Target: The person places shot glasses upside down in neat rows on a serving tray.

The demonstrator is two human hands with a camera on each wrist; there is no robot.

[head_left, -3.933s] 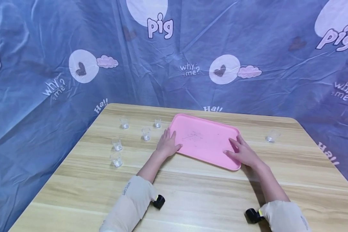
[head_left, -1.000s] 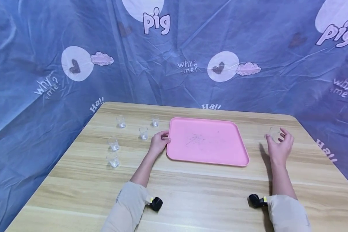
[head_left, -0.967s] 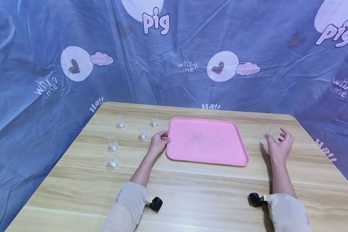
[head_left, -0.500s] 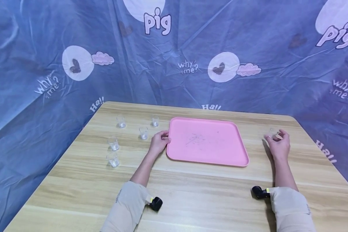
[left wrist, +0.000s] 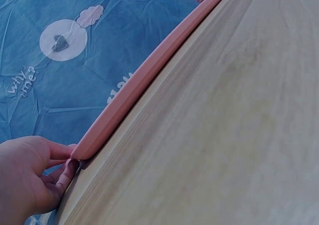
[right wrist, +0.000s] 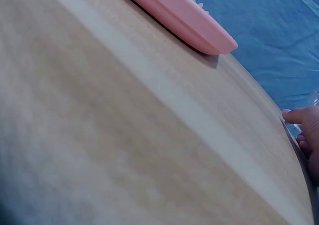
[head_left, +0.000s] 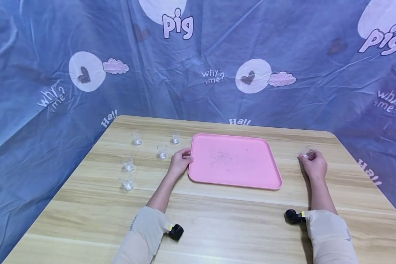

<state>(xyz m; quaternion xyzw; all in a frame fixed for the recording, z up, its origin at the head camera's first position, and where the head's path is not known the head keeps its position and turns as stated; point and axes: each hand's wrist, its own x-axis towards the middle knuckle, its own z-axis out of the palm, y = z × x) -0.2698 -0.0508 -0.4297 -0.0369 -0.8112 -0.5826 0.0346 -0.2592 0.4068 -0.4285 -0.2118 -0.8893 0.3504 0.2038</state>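
Note:
A pink rectangular tray (head_left: 235,161) lies flat on the wooden table, with faint dark scuffs on its bottom. My left hand (head_left: 180,161) pinches the tray's left rim between thumb and fingers; the left wrist view shows this hand (left wrist: 30,175) at the tray's near corner. Off to the right of the tray, my right hand (head_left: 314,167) holds a small clear shot glass (head_left: 310,149), thumb on one side and fingers on the other. The lower part of that glass is partly hidden by the hand. In the right wrist view only part of the hand (right wrist: 308,130) shows at the edge.
Several more clear shot glasses stand left of the tray, among them a near one (head_left: 127,182), a far one (head_left: 176,137) and one close to my left hand (head_left: 162,151). A blue printed cloth (head_left: 184,91) hangs behind the wooden table (head_left: 217,223).
The tray has been turned squarer to me. My right hand left its right side and went to the shot glass, then lowered slightly with it. My left hand stayed at the left rim.

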